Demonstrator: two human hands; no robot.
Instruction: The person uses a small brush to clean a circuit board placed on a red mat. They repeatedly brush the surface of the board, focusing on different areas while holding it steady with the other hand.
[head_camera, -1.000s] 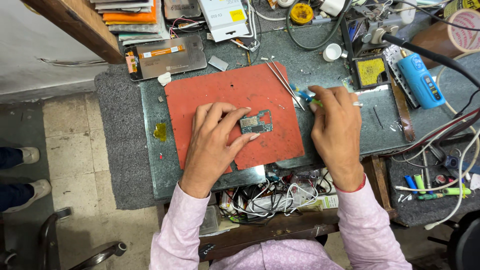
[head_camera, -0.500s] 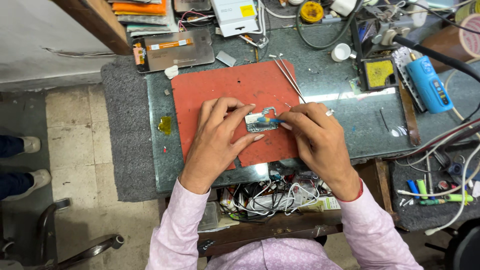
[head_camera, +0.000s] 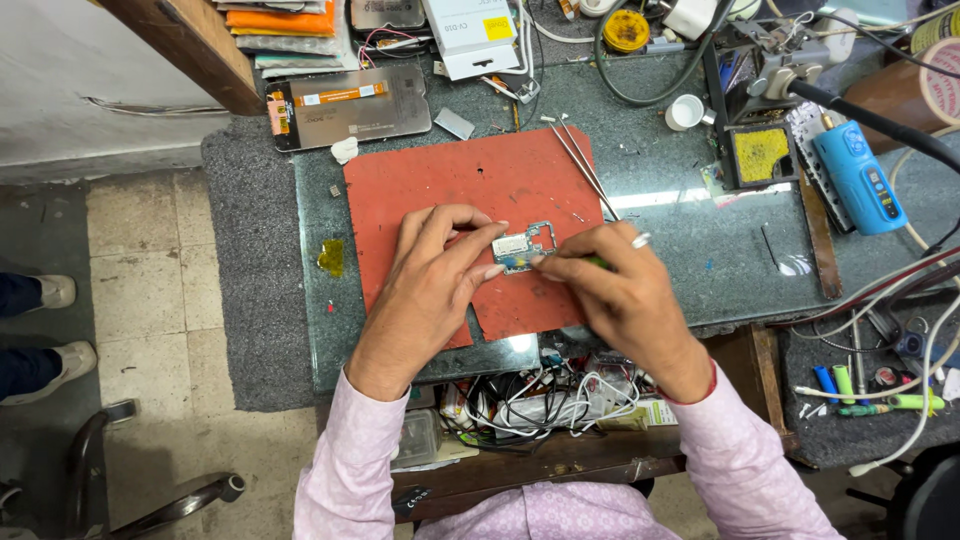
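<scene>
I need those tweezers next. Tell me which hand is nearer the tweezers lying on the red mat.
Right. The right hand sits just below the lower end of the tweezers, fingers at the small circuit board. The left hand lies farther off, to their lower left.

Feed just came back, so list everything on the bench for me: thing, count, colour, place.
circuit board: one, silver, on mat between both hands
mat: one, red, bench centre
tweezers: one pair, silver, mat's upper right edge
opened phone: one, grey with orange strip, upper left
sponge tray: one, black with yellow sponge, upper right
blue device: one, far right
white cup: one, top centre
left hand: steadies board
right hand: holds green-handled tool at board
</scene>
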